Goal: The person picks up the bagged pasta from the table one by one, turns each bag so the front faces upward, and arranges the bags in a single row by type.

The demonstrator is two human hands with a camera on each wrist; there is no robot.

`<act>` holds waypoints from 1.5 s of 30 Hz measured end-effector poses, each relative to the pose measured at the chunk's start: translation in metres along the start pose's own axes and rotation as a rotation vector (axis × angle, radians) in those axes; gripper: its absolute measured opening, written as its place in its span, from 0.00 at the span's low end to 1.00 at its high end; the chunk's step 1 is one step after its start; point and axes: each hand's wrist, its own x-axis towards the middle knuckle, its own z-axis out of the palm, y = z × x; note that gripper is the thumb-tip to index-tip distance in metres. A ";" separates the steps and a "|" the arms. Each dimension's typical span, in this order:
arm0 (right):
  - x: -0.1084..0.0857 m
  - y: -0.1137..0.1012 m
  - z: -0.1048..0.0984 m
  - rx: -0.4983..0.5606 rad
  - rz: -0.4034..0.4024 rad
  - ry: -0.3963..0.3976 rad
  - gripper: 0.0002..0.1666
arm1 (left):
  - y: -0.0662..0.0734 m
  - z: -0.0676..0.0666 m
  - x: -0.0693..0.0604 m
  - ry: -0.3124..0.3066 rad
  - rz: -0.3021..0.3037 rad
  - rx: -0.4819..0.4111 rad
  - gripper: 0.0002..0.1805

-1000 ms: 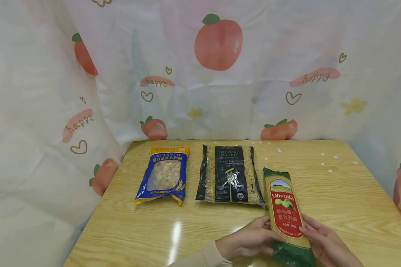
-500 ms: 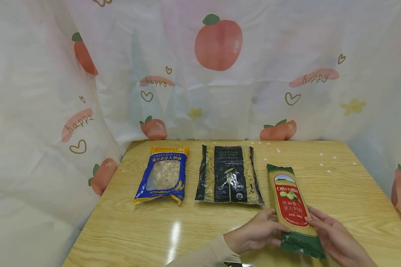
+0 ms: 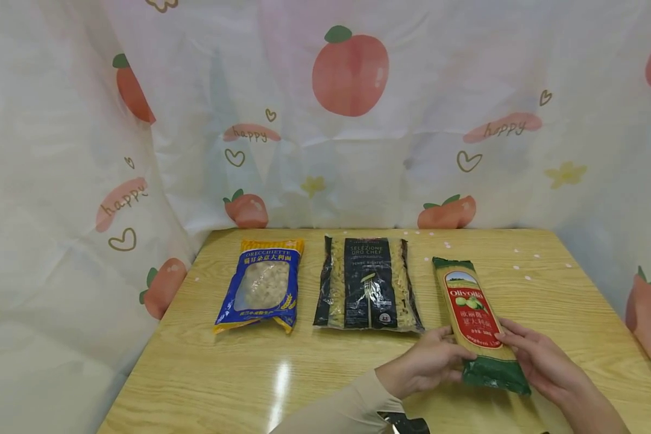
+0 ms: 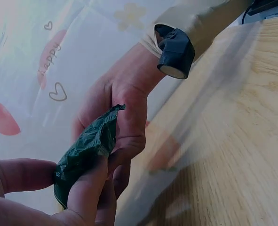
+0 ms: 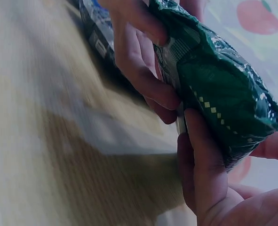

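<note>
A long pack of spaghetti [image 3: 472,301], with a red label and green ends, is held between both hands in the head view. My left hand [image 3: 431,358] grips its lower left edge, thumb on top and fingers underneath. Opposite, my right hand [image 3: 545,361] grips the lower right edge, also with the thumb on top. Both wrist views show the pack's green end [image 4: 84,153] close up, raised off the table with fingers beneath it. To its left lies a black-and-clear bag of penne [image 3: 369,283]; further left is a blue-and-yellow bag of orecchiette [image 3: 260,284].
The wooden table [image 3: 206,380] reaches back to a white curtain [image 3: 282,66] printed with fruit and hearts, which also hangs at both sides. Small white specks [image 3: 516,267] dot the table's back right. A dark device [image 3: 409,423] sits at the left wrist.
Both hands have carried the spaghetti pack slightly right and away from the body, widening its gap from the penne bag. The other two bags stay in place; the view shifted slightly.
</note>
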 end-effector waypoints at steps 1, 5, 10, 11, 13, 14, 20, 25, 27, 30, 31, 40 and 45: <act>0.002 -0.001 -0.001 -0.005 -0.007 -0.001 0.51 | 0.000 0.001 0.002 -0.001 0.001 -0.009 0.26; 0.007 -0.004 -0.004 -0.034 -0.037 0.006 0.51 | 0.000 0.003 0.008 -0.009 0.007 -0.059 0.29; 0.015 -0.007 -0.007 -0.037 -0.092 0.003 0.49 | 0.000 0.007 0.016 0.002 0.025 -0.097 0.31; 0.016 -0.007 -0.007 -0.034 -0.100 -0.002 0.49 | 0.000 0.008 0.017 0.008 0.030 -0.104 0.31; 0.019 -0.009 -0.008 -0.038 -0.110 -0.009 0.49 | -0.001 0.010 0.020 0.021 0.036 -0.116 0.31; 0.019 -0.010 -0.008 -0.041 -0.114 -0.009 0.49 | -0.002 0.010 0.021 0.024 0.038 -0.129 0.31; 0.024 -0.013 -0.011 -0.032 -0.122 0.020 0.51 | -0.001 0.014 0.024 0.024 0.024 -0.132 0.30; 0.031 -0.015 -0.011 -0.025 -0.142 0.024 0.52 | -0.001 0.014 0.028 0.027 0.029 -0.108 0.30; 0.033 -0.014 -0.011 -0.030 -0.157 0.025 0.52 | -0.001 0.014 0.030 0.038 0.038 -0.091 0.29; 0.036 -0.014 -0.012 -0.070 -0.181 0.038 0.51 | 0.000 0.015 0.032 0.070 0.049 -0.061 0.28; 0.036 -0.015 -0.012 -0.091 -0.186 0.043 0.50 | 0.001 0.015 0.032 0.079 0.051 -0.053 0.28; 0.042 -0.021 -0.011 -0.220 -0.192 0.075 0.47 | 0.005 0.016 0.032 0.087 0.061 -0.052 0.27; 0.045 -0.023 -0.010 -0.221 -0.178 0.072 0.47 | 0.003 0.016 0.034 0.104 0.072 -0.021 0.27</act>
